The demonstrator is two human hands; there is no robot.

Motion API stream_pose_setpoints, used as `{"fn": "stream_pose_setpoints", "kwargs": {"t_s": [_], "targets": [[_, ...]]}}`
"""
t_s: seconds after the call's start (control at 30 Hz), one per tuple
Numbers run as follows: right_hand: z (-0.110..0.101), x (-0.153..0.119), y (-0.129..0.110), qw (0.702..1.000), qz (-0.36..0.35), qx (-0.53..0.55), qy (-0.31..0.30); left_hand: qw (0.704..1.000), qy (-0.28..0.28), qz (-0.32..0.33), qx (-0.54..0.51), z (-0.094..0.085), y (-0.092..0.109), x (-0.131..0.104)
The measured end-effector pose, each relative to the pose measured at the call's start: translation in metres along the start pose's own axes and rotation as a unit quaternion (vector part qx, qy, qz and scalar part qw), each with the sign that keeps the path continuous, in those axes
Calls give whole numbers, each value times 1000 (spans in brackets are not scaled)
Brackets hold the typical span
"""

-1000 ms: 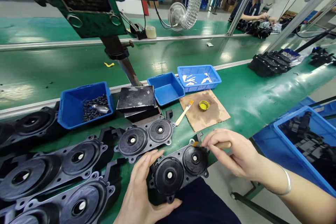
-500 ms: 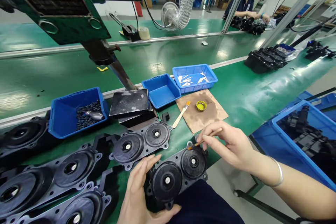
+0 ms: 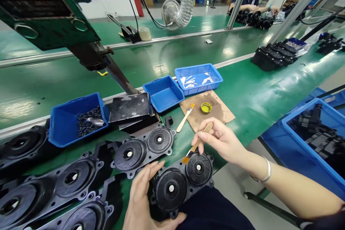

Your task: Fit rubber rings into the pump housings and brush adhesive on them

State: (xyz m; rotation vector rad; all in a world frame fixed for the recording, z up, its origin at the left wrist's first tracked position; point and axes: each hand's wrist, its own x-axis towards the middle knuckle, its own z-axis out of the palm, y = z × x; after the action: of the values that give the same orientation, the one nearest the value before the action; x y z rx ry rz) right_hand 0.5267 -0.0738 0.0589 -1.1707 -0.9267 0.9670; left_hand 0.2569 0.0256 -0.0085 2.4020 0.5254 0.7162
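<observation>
My right hand [image 3: 215, 138] pinches the wooden handle of a small flat brush [image 3: 194, 146]. Its orange bristles rest at the edge of the smaller disc on a black two-disc housing [image 3: 175, 189]. Around the near-left end of that housing my left hand [image 3: 142, 201] is wrapped, fingers above and thumb below. White centres show in both discs. A similar housing [image 3: 142, 150] lies just beyond on the green bench. Past my right hand, a second brush [image 3: 185, 117] lies partly on a stained cardboard sheet [image 3: 226, 112], beside a yellow cap [image 3: 206, 107] with yellowish content.
More black housings [image 3: 51, 187] fill the left. A blue bin [image 3: 77, 118] holds small black parts; another blue bin [image 3: 165, 94] and a tray with white sticks [image 3: 198, 80] stand behind. A green machine [image 3: 54, 32] overhangs the left. A blue crate [image 3: 285, 125] is at right; a co-worker sits beyond.
The brush has moved left across the smaller disc toward the gap between the discs, its handle now more upright. My left hand keeps its hold on the housing.
</observation>
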Motion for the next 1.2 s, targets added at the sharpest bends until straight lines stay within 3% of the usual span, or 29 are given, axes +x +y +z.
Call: {"fn": "stream_pose_setpoints", "kwargs": {"t_s": [0.13,0.37,0.5,0.63,0.97,1.2], "targets": [[-6,6,1,999,-6,-6,-47,1000,4,-16,-15,0,2,-1],[-31,6,-10,998,-14,-35,-55,998,1,-35,-47,2,2,-4],[-28,5,-7,998,-32,-10,-45,994,16,-70,-85,5,7,-3],[-21,6,1,997,-40,8,-59,994,24,-64,-81,5,7,-1],[-41,-43,-8,997,-36,-44,57,995,39,-58,-74,9,3,-2],[-26,-43,3,988,-118,-52,87,991,14,-89,-96,5,3,-2]]}}
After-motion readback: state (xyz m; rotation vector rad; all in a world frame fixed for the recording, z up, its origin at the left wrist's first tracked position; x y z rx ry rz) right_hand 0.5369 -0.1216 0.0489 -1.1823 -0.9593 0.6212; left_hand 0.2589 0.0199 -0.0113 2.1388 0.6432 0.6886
